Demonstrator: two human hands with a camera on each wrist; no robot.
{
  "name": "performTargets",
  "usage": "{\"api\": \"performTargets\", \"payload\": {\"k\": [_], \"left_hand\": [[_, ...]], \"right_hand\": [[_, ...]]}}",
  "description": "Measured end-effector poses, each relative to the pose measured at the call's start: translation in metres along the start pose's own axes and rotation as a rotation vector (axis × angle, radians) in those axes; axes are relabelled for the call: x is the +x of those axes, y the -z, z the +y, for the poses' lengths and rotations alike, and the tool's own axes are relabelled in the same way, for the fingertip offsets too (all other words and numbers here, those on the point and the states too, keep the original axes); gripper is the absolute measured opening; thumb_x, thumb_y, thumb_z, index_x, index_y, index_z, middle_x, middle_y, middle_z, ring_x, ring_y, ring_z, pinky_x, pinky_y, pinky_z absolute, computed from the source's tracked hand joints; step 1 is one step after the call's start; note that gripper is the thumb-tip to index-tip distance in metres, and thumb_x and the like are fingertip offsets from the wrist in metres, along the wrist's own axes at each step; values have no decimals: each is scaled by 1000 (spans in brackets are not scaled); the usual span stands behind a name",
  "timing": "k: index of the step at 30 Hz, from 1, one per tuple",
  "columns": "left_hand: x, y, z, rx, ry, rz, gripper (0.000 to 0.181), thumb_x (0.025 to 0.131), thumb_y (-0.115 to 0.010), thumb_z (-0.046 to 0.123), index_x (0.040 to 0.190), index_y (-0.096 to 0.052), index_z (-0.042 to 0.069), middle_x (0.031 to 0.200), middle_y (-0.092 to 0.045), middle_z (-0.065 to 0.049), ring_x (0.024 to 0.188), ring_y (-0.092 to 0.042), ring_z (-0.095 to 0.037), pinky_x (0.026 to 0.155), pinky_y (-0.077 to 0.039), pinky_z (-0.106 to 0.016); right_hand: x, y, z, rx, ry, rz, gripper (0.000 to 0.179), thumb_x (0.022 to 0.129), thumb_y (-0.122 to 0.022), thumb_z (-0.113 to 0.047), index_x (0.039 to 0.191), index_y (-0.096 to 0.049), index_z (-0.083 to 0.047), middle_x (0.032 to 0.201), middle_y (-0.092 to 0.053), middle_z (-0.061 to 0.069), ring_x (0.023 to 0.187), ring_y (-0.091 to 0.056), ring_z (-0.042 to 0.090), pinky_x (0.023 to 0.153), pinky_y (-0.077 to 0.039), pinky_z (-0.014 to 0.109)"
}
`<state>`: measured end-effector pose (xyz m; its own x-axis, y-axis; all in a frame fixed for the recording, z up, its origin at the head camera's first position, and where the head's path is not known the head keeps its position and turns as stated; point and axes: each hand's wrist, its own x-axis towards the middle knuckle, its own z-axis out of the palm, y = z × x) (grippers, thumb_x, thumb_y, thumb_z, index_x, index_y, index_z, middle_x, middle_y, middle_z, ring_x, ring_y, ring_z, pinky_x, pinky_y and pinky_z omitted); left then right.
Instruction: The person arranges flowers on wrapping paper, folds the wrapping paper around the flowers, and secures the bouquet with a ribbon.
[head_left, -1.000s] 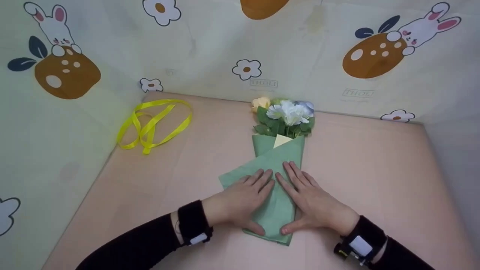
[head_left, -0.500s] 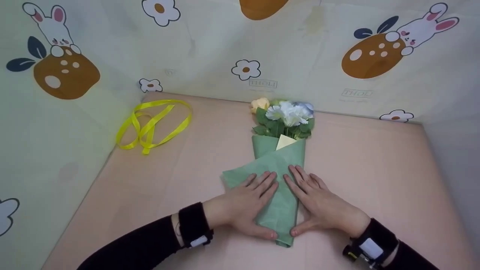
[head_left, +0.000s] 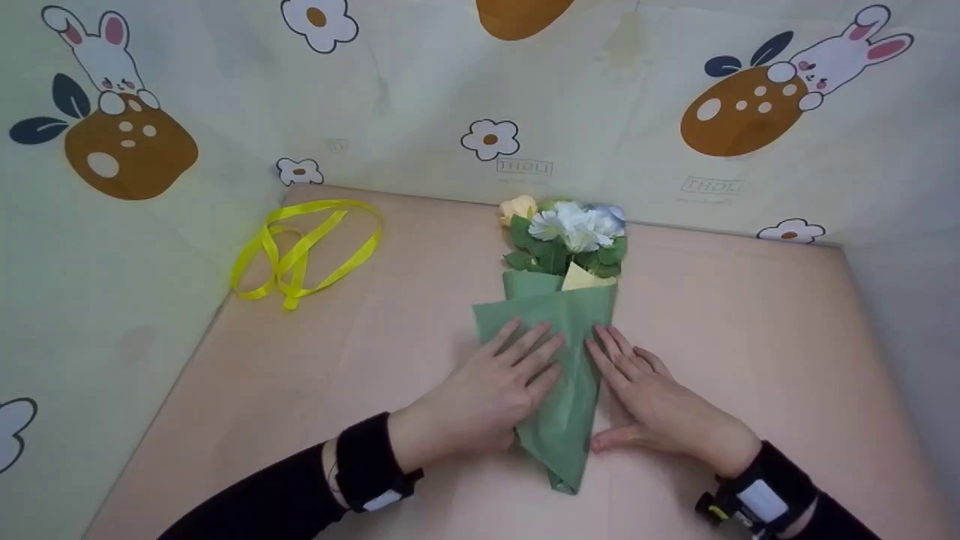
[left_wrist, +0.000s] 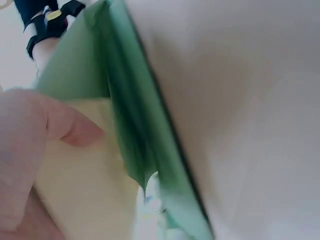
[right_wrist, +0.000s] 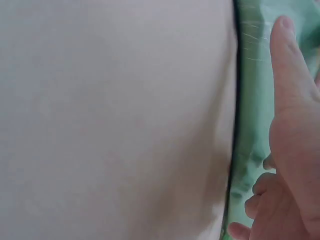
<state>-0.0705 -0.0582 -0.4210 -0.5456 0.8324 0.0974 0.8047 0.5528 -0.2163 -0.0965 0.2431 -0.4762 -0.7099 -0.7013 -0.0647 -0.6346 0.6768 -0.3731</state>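
A bouquet lies on the table, its white, peach and bluish flowers (head_left: 577, 225) and green leaves at the far end. Green wrapping paper (head_left: 562, 420) covers the stems, and a cream corner shows near the leaves. My left hand (head_left: 499, 390) lies with spread, straight fingers on the paper's upper flap. In the left wrist view, its thumb touches the paper's cream side (left_wrist: 85, 185); the head view hides that thumb. My right hand (head_left: 652, 397) rests its straight fingers along the wrap's right edge. The right thumb lies apart from the fingers, beside the paper. Stems are hidden.
A loosely looped yellow ribbon (head_left: 300, 255) lies at the table's far left. The pinkish table (head_left: 750, 337) meets a printed cloth backdrop (head_left: 405, 97) at the back and sides. Black bands (head_left: 375, 461) with cameras circle both wrists.
The flap's left corner has moved up and rightward under my left hand, and its top edge lies more level. My right hand has slid slightly right. The left thumb has gone from the head view.
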Motion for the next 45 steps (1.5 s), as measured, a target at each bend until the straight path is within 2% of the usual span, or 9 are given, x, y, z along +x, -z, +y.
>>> {"api": "performTargets", "payload": {"k": [4,8,11,15,18,21,29,36,45], "left_hand": [[8,5,0,-31,144,303,88,90,-86,40,158,-51,-2,173,-34,-27,163,-27,-44,132,-25,-55],[18,2,5,-135,291,385,119,92,-83,61,166,-26,-13,176,-16,-35,166,-15,-45,133,-20,-54],[26,-6,9,-203,322,306,114,99,-71,66,165,-24,-15,174,-20,-37,164,-20,-47,130,-27,-55],[33,-21,15,-290,283,95,99,107,-58,66,163,-36,-12,170,-34,-34,161,-30,-46,128,-34,-55],[35,-31,20,-321,237,-75,102,104,-55,72,164,-37,-8,171,-34,-32,162,-29,-45,129,-32,-54],[35,-38,28,-310,176,-166,113,98,-56,82,166,-37,-7,172,-32,-31,163,-27,-44,129,-30,-55],[36,-42,49,-236,88,-237,112,96,-58,79,165,-38,-7,173,-32,-29,163,-28,-41,125,-34,-63],[29,-40,62,-252,33,-221,83,102,-64,46,160,-45,-9,166,-43,-31,160,-36,-42,124,-36,-63],[9,-38,72,-99,-24,-181,56,114,-45,25,158,-49,-9,162,-50,-29,154,-45,-39,119,-45,-56]], "right_hand": [[-6,18,5,85,-123,78,94,111,-59,-53,170,-18,7,176,-19,31,163,-20,49,125,-26,70],[-15,37,15,210,-209,223,60,121,-37,-29,167,-29,9,166,-41,32,153,-42,49,122,-35,65],[-22,47,23,312,-296,305,63,123,-16,-31,158,-50,9,144,-66,30,133,-65,46,112,-51,59],[-31,63,36,525,-490,301,90,117,2,-50,150,-61,5,131,-74,25,112,-75,26,96,-57,32],[-36,73,48,699,-609,212,95,114,-3,-63,158,-51,7,137,-72,24,106,-73,13,87,-54,23],[-42,79,57,790,-676,99,96,113,-20,-69,160,-44,10,135,-72,25,98,-75,14,81,-60,29],[-57,77,72,623,-558,-42,71,103,-78,-30,154,-50,12,112,-78,15,93,-74,23,73,-61,32],[-58,75,80,600,-529,-66,51,97,-83,-14,136,-65,14,102,-78,10,87,-74,20,71,-59,28],[-52,68,79,445,-578,-69,36,97,-83,-16,124,-75,6,102,-78,7,90,-70,19,70,-57,31]]}}
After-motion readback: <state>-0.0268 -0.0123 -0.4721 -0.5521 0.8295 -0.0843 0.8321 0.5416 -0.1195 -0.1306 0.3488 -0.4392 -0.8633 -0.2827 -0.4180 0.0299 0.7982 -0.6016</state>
